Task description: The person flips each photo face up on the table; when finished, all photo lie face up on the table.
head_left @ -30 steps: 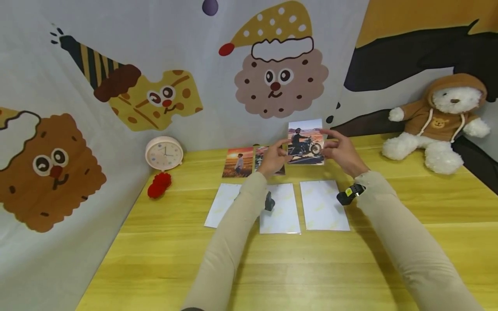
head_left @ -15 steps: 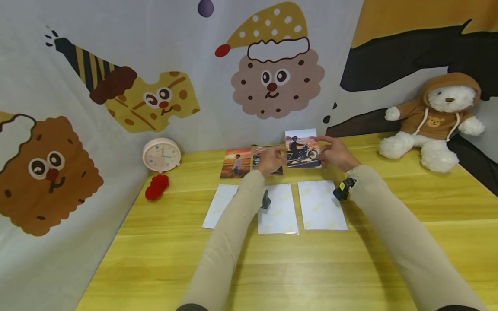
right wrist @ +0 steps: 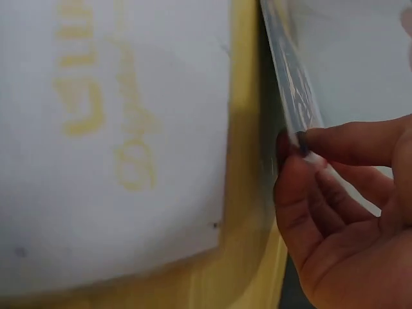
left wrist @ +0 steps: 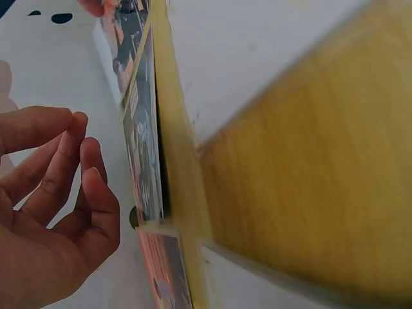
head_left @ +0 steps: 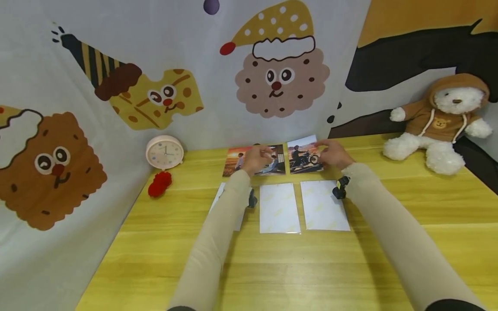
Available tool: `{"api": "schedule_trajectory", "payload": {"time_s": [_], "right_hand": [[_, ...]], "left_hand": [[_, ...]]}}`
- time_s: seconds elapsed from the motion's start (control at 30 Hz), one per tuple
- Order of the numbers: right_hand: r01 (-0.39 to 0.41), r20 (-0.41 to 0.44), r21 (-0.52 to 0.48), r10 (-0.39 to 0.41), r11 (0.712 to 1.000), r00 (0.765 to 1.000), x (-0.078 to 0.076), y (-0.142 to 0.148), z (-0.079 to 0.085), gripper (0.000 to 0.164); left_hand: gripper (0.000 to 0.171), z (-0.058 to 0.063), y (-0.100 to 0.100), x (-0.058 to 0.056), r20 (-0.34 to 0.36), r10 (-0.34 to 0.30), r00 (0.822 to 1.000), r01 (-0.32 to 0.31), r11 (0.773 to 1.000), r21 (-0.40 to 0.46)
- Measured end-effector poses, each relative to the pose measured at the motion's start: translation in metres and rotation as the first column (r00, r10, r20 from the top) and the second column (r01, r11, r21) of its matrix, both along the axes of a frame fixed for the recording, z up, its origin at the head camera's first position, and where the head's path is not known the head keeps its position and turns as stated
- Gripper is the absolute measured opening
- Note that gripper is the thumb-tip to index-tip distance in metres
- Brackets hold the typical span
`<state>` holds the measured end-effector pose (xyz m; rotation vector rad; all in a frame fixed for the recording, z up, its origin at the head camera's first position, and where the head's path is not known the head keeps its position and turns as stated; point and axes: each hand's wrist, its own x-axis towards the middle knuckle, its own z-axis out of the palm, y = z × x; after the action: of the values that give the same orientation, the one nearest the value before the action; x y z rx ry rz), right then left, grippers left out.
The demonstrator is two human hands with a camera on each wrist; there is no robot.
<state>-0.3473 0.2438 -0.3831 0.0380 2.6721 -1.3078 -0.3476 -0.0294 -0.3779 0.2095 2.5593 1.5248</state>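
Observation:
My right hand pinches the right edge of a photo of a rider on a motorcycle, its lower part close over the table at the wall's foot. In the right wrist view, thumb and finger meet on the edge of this photo. My left hand holds nothing; its fingers are loosely curled in the left wrist view. It hovers before a middle photo and a sunset photo of a person in a field, partly covering both.
Nearer on the wooden table lie three white sheets, including a middle sheet and a right sheet. My left sleeve covers part of the left one. A pink clock and red object stand left, a teddy bear right.
The motorcycle photo has come down and now tilts slightly. My left hand has let go of it and moved left, while my right hand keeps its grip.

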Motion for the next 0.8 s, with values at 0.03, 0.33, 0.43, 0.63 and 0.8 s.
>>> {"api": "schedule_trajectory", "payload": {"time_s": [0.03,0.33,0.43,0.63,0.8], "right_hand": [[-0.011,-0.002,0.044,0.011,0.999,1.000,-0.001,-0.002,-0.001,0.063],[-0.078,-0.029,0.324,0.093,0.943,0.995,-0.009,-0.017,-0.008,0.049],[-0.082,-0.019,0.347,0.094,0.934,0.995,-0.010,-0.021,-0.008,0.047],[-0.073,0.005,0.351,0.076,0.933,0.997,-0.010,-0.023,-0.007,0.044],[-0.066,-0.006,0.324,0.072,0.944,0.997,-0.004,-0.017,-0.002,0.043]], "left_hand": [[0.035,0.000,-0.001,0.001,0.001,-0.002,1.000,0.002,1.000,0.010],[0.030,-0.007,-0.003,0.003,-0.004,-0.023,1.000,0.022,0.998,-0.059],[0.031,-0.006,-0.009,0.003,-0.015,-0.037,0.999,0.035,0.995,-0.089],[0.032,0.003,-0.044,0.010,-0.081,-0.012,0.997,0.001,0.990,-0.141],[0.034,0.006,-0.085,0.030,-0.075,0.000,0.997,-0.011,0.988,-0.153]]}}
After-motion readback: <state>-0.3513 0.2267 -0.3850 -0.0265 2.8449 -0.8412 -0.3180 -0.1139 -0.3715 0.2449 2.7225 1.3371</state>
